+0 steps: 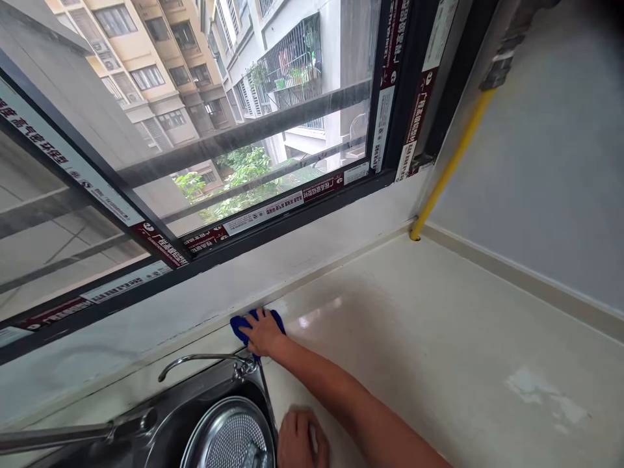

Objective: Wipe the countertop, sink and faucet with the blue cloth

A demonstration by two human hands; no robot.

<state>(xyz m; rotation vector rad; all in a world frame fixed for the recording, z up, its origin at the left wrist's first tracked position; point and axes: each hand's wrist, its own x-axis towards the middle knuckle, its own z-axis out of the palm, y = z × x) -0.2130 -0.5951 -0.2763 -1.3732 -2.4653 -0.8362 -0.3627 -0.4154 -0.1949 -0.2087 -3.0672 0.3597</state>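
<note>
My right hand (264,333) presses a blue cloth (240,327) against the back edge of the pale countertop (390,338), where it meets the low wall under the window. Its fingers are spread over the cloth, just behind the sink's corner. At the bottom of the view, my left hand (301,441) rests on the counter beside the sink's right rim. Its fingers are bent, the thumb stands apart, and nothing shows in it. A curved metal faucet (205,357) rises between the sink (175,416) and the wall, close to the cloth.
In the sink lies a round perforated metal pan or strainer (234,435). A metal tube (63,435) crosses the lower left. The dark window frame (292,221) carries printed tape. A yellow pipe (451,169) enters the counter at the back corner. A whitish patch (546,393) marks the counter.
</note>
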